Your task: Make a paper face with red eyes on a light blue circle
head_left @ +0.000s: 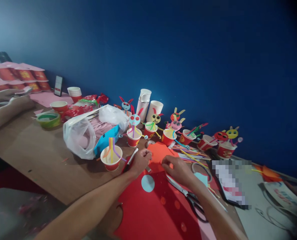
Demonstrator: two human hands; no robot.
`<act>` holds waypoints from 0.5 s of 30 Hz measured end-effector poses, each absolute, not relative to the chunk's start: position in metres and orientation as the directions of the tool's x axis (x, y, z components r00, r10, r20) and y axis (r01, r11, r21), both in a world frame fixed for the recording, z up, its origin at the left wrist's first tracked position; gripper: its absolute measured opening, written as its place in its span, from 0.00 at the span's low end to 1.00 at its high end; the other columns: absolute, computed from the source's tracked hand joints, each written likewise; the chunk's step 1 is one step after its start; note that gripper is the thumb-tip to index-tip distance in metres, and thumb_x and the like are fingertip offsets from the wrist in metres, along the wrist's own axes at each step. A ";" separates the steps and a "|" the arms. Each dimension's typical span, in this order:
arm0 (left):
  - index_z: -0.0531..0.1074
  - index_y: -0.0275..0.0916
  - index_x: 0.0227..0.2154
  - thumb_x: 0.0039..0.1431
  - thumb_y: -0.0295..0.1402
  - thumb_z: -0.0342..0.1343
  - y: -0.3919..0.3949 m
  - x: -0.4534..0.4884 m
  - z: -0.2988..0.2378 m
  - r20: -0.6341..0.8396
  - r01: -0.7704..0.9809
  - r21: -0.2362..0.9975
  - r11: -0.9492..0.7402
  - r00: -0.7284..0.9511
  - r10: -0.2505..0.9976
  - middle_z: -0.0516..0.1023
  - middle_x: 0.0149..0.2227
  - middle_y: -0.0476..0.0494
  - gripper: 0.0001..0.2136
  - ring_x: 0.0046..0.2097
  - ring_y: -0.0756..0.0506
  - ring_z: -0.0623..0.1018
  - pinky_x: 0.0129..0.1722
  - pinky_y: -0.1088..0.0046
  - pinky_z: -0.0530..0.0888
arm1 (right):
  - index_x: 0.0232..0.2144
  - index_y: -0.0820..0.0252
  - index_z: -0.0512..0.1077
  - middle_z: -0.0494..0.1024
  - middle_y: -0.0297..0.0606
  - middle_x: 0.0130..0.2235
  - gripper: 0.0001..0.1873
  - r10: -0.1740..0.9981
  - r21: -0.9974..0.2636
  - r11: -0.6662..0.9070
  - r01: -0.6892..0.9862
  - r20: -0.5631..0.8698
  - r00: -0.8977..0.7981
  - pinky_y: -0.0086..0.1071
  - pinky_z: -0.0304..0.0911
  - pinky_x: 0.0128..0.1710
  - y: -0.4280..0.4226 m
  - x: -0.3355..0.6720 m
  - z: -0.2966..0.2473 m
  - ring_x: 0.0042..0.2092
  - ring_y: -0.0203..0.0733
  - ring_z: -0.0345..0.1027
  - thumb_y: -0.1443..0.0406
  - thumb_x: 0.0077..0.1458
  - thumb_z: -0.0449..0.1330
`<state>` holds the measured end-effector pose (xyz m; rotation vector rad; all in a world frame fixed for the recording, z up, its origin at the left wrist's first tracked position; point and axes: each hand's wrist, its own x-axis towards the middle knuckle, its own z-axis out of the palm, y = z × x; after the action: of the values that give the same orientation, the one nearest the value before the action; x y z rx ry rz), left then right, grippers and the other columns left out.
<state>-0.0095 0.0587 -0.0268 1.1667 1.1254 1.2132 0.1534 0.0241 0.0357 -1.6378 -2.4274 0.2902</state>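
Note:
My left hand (141,160) is closed in a pinch at the left edge of an orange sheet of paper (160,151); whatever lies between its fingertips is too small to make out. Across the sheet, my right hand (177,169) has its fingers curled and pressed together, their contents hidden. Below my hands, a light-blue paper circle (147,183) lies on red paper (148,211). Scissors with black handles (185,193) rest partly beneath my right wrist. A white pen (132,156) lies beside my left hand. A paper cup (111,160) with coloured straws stands left of it.
Cups with paper rabbit faces (134,133) line the wall. Straws (192,154), tape (200,170) and a phone (230,185) lie rightward. A plastic bag (80,140) of pink sticks is left. A co-worker's hands (19,96) are near stacked red cups (25,75).

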 end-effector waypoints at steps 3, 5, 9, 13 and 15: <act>0.65 0.36 0.19 0.48 0.30 0.50 0.059 -0.007 -0.029 0.037 -0.035 0.999 -0.036 0.041 0.998 0.63 0.15 0.54 0.06 0.18 0.55 0.61 0.19 0.80 0.57 | 0.31 0.58 0.70 0.77 0.34 0.32 0.10 0.946 -0.298 0.323 0.898 0.142 -0.293 0.26 0.57 0.32 0.055 0.147 0.055 0.33 0.36 0.69 0.63 0.55 0.49; 0.67 0.35 0.21 0.48 0.30 0.50 0.061 -0.007 -0.031 0.062 -0.010 0.998 -0.061 0.037 0.997 0.65 0.18 0.53 0.05 0.21 0.54 0.63 0.21 0.80 0.59 | 0.33 0.58 0.70 0.77 0.35 0.33 0.11 0.951 -0.296 0.288 0.911 0.203 -0.235 0.27 0.57 0.32 0.083 0.136 0.065 0.35 0.38 0.69 0.63 0.55 0.48; 0.66 0.35 0.20 0.46 0.28 0.50 0.063 -0.006 -0.032 0.088 0.027 0.996 -0.090 0.053 0.995 0.63 0.18 0.53 0.04 0.22 0.53 0.62 0.22 0.79 0.59 | 0.31 0.58 0.72 0.77 0.38 0.34 0.11 0.947 -0.262 0.251 0.932 0.266 -0.180 0.29 0.58 0.33 0.134 0.099 0.079 0.37 0.41 0.70 0.65 0.53 0.49; 0.65 0.35 0.19 0.46 0.27 0.48 0.061 -0.006 -0.029 0.081 0.058 0.995 -0.085 0.067 0.994 0.62 0.17 0.53 0.05 0.21 0.54 0.61 0.21 0.79 0.58 | 0.32 0.60 0.74 0.77 0.44 0.36 0.13 0.945 -0.220 0.232 0.948 0.281 -0.166 0.32 0.58 0.36 0.166 0.062 0.083 0.39 0.45 0.70 0.67 0.52 0.49; 0.65 0.35 0.19 0.46 0.27 0.48 0.060 -0.007 -0.027 0.065 0.068 0.995 -0.070 0.069 0.995 0.62 0.17 0.53 0.04 0.21 0.54 0.61 0.21 0.79 0.58 | 0.34 0.61 0.74 0.77 0.45 0.37 0.13 0.944 -0.204 0.236 0.950 0.279 -0.175 0.32 0.59 0.38 0.176 0.051 0.082 0.41 0.46 0.70 0.67 0.52 0.50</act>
<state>-0.0067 0.0600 -0.0267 1.3422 1.1776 1.1746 0.0507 0.1761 0.0825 -1.7514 -2.1713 -0.0237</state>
